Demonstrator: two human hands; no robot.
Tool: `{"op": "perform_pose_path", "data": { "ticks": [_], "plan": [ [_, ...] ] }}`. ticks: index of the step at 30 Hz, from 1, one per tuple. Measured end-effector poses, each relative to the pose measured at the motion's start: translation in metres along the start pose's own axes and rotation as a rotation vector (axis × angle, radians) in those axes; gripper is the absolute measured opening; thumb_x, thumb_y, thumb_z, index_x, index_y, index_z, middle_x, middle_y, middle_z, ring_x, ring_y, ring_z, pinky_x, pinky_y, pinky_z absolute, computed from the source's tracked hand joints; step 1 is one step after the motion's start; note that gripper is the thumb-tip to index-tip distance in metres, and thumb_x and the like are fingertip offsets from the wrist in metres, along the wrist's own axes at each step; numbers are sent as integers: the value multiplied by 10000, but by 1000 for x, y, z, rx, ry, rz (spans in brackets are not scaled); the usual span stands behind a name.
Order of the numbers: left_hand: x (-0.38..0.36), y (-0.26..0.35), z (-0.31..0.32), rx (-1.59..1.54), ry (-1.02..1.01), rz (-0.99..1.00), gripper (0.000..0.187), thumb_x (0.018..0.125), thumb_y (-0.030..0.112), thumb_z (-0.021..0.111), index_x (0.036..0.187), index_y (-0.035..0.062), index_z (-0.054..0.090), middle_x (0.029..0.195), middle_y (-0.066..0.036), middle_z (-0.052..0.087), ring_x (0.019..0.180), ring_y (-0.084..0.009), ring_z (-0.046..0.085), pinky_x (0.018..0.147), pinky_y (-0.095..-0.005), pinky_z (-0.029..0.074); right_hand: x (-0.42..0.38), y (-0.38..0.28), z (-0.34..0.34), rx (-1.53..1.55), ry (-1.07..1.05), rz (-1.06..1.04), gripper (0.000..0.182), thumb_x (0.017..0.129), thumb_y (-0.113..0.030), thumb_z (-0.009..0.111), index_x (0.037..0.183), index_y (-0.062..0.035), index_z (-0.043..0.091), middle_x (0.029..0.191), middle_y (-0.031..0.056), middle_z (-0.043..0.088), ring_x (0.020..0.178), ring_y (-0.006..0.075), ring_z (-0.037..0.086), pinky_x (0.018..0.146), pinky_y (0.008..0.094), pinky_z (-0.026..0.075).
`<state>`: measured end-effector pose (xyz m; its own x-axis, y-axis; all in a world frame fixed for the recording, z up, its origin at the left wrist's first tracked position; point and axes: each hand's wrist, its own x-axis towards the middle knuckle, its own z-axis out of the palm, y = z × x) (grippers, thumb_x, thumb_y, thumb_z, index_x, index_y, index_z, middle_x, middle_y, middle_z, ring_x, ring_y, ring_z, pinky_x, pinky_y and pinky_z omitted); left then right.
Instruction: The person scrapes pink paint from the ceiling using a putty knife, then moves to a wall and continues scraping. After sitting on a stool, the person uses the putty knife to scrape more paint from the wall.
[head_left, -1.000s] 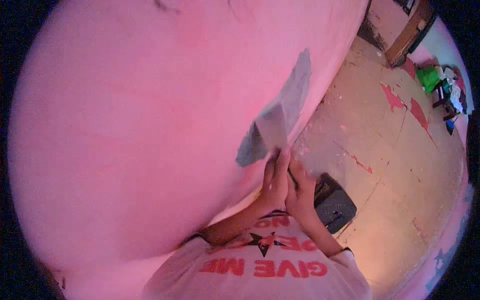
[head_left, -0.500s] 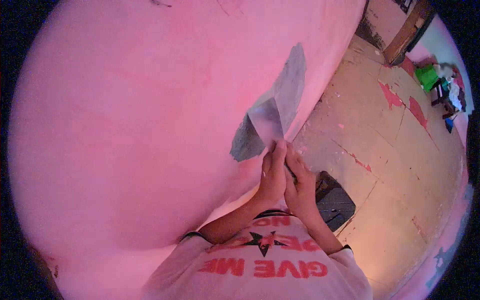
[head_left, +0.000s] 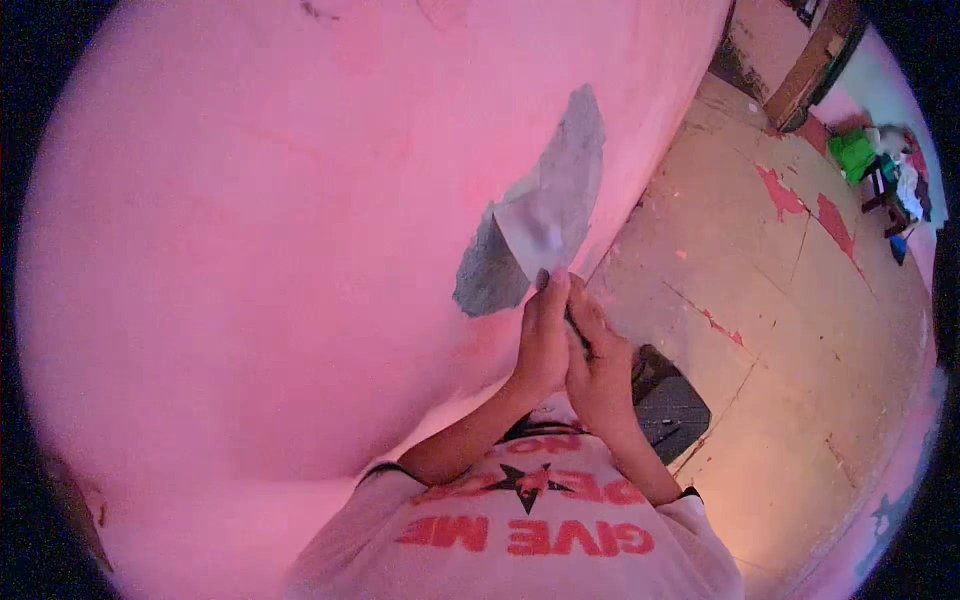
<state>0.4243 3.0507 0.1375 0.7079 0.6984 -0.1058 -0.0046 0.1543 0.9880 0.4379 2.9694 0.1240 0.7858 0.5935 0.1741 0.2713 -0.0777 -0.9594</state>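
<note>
A broad metal scraper blade (head_left: pixel 530 228) lies against a grey bare patch (head_left: pixel 572 150) on the pink wall (head_left: pixel 270 240). Grey surface shows both above the blade and to its lower left. My left hand (head_left: pixel 545 335) is closed, its fingertips pressed at the base of the blade. Beside it, my right hand (head_left: pixel 598 355) is wrapped round the scraper's dark handle, most of which is hidden between the two hands. Both hands touch each other in front of my chest.
A dark box-like object (head_left: pixel 672 405) stands on the worn floor (head_left: pixel 790 330) right of my hands. At the far right are a green bag (head_left: pixel 852 155) and a heap of mixed items. A brown post (head_left: pixel 815 70) rises at the top right.
The scraper and both hands have shifted slightly up along the wall. The blade now looks lighter and flatter against the grey patch.
</note>
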Motion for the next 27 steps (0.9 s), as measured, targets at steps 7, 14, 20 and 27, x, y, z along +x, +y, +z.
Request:
{"op": "perform_pose_path", "data": {
  "ticks": [7,14,20,27],
  "plan": [
    [-4,3,-1,-206,-71,-150,354,947,317,330,752,47,452,711,-61,495,657,-152,497,625,-287,429,5,-1,-8,-71,-25,-84,444,791,-48,514,1233,-51,467,1263,166,460,1154,341,453,961,381,353],
    [2,-19,-16,-255,-144,-177,310,936,346,357,824,71,447,703,-65,502,636,-186,520,623,-320,456,4,27,15,-38,13,-78,411,794,-59,516,1203,-31,494,1252,180,467,1144,354,458,962,396,350],
    [13,-28,-19,-240,-115,-144,345,945,327,352,783,42,456,658,-54,493,633,-147,492,619,-275,421,8,27,25,32,80,-77,407,791,-48,507,1198,-30,498,1251,183,469,1149,357,455,972,390,341],
    [19,-19,-21,-316,-258,-171,298,927,358,388,853,78,459,708,-45,481,640,-170,510,587,-298,442,15,24,28,10,89,-53,421,794,-46,492,1216,-37,480,1270,177,452,1151,357,450,969,396,343]
  ]
}}
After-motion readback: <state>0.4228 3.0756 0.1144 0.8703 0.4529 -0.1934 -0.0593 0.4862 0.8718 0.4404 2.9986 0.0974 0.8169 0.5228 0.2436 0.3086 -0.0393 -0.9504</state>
